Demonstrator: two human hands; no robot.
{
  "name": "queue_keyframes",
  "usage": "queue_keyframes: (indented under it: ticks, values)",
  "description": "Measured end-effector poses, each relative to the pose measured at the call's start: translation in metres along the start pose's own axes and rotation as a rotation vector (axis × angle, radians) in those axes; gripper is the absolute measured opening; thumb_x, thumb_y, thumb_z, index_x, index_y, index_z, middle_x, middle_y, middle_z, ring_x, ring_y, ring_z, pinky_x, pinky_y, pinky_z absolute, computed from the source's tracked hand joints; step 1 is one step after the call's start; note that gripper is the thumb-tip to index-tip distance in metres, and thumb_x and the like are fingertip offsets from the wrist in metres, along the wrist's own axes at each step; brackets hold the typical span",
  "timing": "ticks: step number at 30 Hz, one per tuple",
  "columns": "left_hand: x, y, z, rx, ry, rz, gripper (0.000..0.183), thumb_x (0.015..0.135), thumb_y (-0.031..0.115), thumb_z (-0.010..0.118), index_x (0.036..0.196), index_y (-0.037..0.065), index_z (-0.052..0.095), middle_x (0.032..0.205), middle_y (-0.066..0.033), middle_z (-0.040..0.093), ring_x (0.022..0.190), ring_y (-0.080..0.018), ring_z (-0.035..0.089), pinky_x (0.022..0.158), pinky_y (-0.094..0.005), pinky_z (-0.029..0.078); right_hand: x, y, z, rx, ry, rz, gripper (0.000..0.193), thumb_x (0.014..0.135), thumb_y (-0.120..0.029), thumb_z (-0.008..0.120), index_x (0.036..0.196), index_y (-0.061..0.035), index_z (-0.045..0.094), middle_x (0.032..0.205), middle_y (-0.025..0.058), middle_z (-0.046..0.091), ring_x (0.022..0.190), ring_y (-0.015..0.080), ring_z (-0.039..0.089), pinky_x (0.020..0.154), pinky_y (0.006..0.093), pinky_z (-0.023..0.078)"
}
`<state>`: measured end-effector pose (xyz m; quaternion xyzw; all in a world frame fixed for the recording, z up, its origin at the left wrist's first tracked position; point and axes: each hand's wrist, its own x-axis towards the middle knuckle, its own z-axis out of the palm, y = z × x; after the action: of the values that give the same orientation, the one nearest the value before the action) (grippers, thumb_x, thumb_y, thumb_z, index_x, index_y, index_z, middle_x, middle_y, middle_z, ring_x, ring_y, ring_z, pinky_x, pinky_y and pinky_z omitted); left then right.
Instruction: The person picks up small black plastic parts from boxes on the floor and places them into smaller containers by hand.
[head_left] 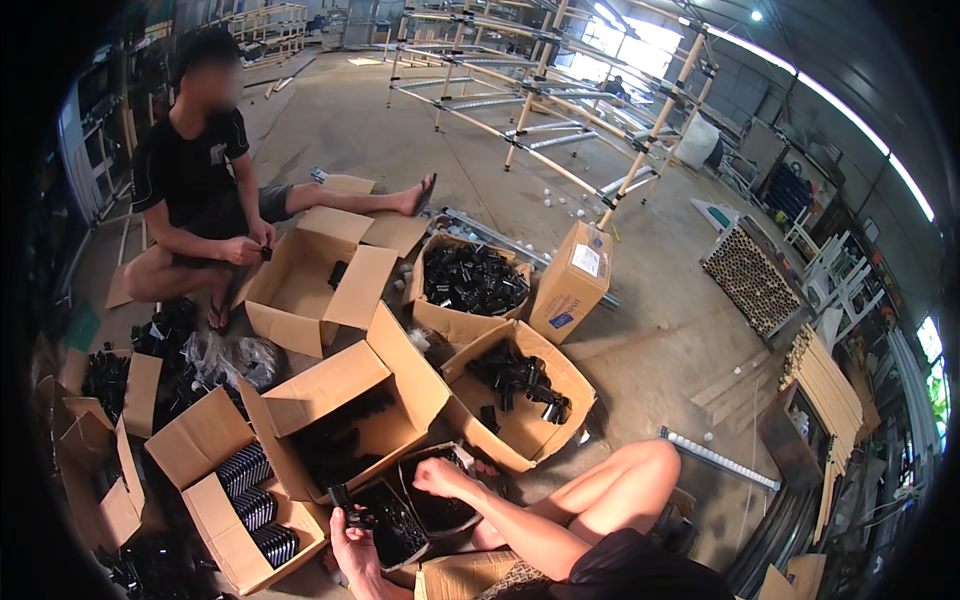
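On the concrete floor (640, 330) I sit among open cartons. My left hand (352, 528) pinches a small black plastic part (358, 517) up close for handling; my right hand (432, 477), curled and apart from it, dips into the black tray (440, 510) where more parts lie within reach.

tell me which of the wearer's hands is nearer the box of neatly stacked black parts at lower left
Left. The left hand, gripping a small black part, is just right of that box; the right hand is farther right, over a black tray.

concrete floor (640, 340) — open cardboard boxes (510, 400) | sealed carton (570, 280) | metal rail (715, 458)
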<state>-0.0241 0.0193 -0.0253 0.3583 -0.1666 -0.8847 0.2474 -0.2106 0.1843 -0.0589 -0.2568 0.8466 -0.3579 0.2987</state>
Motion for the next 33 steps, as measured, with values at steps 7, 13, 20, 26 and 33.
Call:
queue_keyframes:
  ticks: [7, 13, 20, 26, 33]
  values:
    - [0.009, -0.037, -0.033, -0.014, 0.12, -0.086, 0.019, 0.096, 0.021, 0.063, 0.109, 0.008, 0.06, 0.066, 0.001, 0.062, 0.048, -0.0059, 0.054, 0.05, -0.032, 0.057, -0.034, 0.071, 0.115, -0.631, -0.043, 0.119, 0.034, 0.094, -0.027, 0.055, 0.115, -0.0004, 0.058, 0.106, 0.0279, 0.065, 0.107, 0.0432, 0.062, 0.093, 0.0485, 0.05]
    - [0.003, -0.033, -0.022, 0.03, 0.111, -0.021, 0.019, 0.098, 0.019, 0.061, 0.109, 0.006, 0.056, 0.06, 0.0013, 0.055, 0.051, -0.0088, 0.056, 0.052, -0.0339, 0.06, -0.023, 0.09, 0.081, -0.493, -0.184, 0.063, 0.025, 0.08, -0.023, 0.071, 0.086, 0.0, 0.065, 0.085, 0.0271, 0.067, 0.089, 0.0442, 0.066, 0.074, 0.0518, 0.052]
    - [0.003, -0.028, -0.024, 0.142, 0.162, 0.036, 0.026, 0.098, 0.022, 0.062, 0.114, 0.004, 0.052, 0.062, 0.0013, 0.046, 0.048, -0.0092, 0.046, 0.048, -0.0309, 0.057, -0.02, 0.089, 0.059, -0.285, -0.118, 0.021, 0.019, 0.079, -0.024, 0.077, 0.087, -0.0064, 0.075, 0.079, 0.0182, 0.071, 0.078, 0.0336, 0.071, 0.07, 0.0432, 0.055]
    - [-0.001, -0.033, -0.014, 0.234, 0.146, 0.063, 0.026, 0.095, 0.02, 0.067, 0.113, 0.006, 0.056, 0.066, 0.0048, 0.047, 0.049, -0.0035, 0.042, 0.05, -0.0263, 0.053, -0.002, 0.073, 0.043, 0.144, -0.14, 0.076, 0.01, 0.089, -0.007, 0.066, 0.092, 0.0018, 0.069, 0.078, 0.0115, 0.071, 0.066, 0.0151, 0.067, 0.059, 0.0287, 0.056]
    - [-0.01, -0.023, -0.004, 0.282, 0.096, 0.095, 0.029, 0.093, 0.017, 0.071, 0.115, 0.008, 0.055, 0.088, -0.0011, 0.063, 0.065, -0.0033, 0.055, 0.056, -0.0185, 0.048, -0.008, -0.047, 0.01, 0.642, -0.279, 0.073, 0.021, 0.095, -0.008, 0.061, 0.11, 0.0055, 0.058, 0.098, 0.0196, 0.072, 0.088, 0.0216, 0.071, 0.075, 0.0293, 0.058]
